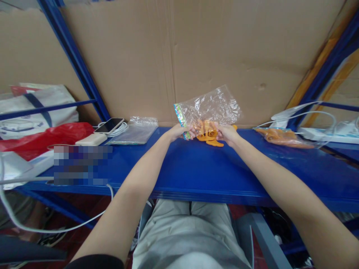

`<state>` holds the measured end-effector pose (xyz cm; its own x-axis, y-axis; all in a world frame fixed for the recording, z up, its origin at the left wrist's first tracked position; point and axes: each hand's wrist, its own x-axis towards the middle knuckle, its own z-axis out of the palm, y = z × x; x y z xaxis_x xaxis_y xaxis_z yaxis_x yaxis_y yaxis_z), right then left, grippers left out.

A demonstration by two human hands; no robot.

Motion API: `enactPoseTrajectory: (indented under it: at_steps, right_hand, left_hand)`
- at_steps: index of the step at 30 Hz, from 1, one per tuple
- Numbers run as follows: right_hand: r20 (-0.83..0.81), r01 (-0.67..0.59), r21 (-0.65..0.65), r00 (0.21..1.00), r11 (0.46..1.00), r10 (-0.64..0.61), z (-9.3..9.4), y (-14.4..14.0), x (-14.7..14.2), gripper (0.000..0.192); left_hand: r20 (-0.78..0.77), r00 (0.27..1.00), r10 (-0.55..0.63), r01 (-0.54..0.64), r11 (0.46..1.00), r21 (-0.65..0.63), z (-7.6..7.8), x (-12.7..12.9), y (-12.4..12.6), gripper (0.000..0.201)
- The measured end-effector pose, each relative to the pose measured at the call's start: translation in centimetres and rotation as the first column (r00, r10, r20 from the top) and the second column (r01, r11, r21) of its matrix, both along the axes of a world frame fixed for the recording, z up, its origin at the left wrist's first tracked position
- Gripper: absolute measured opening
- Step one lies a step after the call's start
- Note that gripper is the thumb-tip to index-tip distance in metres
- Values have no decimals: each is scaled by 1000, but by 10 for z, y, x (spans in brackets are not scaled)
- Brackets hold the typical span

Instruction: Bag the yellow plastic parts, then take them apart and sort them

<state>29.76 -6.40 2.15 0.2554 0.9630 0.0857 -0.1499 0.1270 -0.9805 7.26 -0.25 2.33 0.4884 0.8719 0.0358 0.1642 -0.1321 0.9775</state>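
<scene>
At the centre of the frame, the left hand (179,131) pinches the iridescent sealing strip of a clear plastic bag (210,106), while the right hand (227,133) grips the bag's lower edge together with an orange plastic toy (208,135) at its mouth, just above the blue shelf (196,168). Left of centre lie a stack of flat clear bags (134,131), a smartphone (109,125) and a white power bank (91,139); at the right edge lies another bagged orange toy (280,136).
</scene>
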Motion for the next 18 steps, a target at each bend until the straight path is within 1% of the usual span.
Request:
enactPoseTrajectory:
  at_steps: [3, 4, 5, 10, 12, 14, 18]
  right_hand:
    - [103, 33, -72, 994, 997, -26, 1, 0, 1, 43]
    - [112, 42, -65, 993, 997, -35, 1, -1, 1, 42]
    - [116, 31, -56, 993, 998, -25, 1, -3, 1, 40]
    - [142, -97, -47, 985, 994, 103, -1, -8, -7, 26]
    - [101, -111, -26, 989, 994, 113, -3, -8, -8, 25]
    - [37, -101, 24, 994, 995, 100, -3, -6, -8, 27]
    - [-91, 31, 134, 996, 990, -19, 2, -2, -2, 30]
  left_hand:
    - [-11, 1000, 4, -5, 1000, -19, -1, -1, 0, 17]
    - [-11, 1000, 8, -9, 1000, -25, -2, -1, 1, 17]
    - [-8, 1000, 13, -13, 1000, -28, -3, -1, 1, 17]
    - [5, 998, 55, -54, 997, -53, -7, -4, 6, 20]
    - [31, 995, 96, -94, 994, -60, -7, -5, 7, 19]
    - [59, 990, 126, -122, 990, -71, -5, -6, 8, 21]
    - [95, 990, 105, -92, 987, -128, -2, -7, 9, 27]
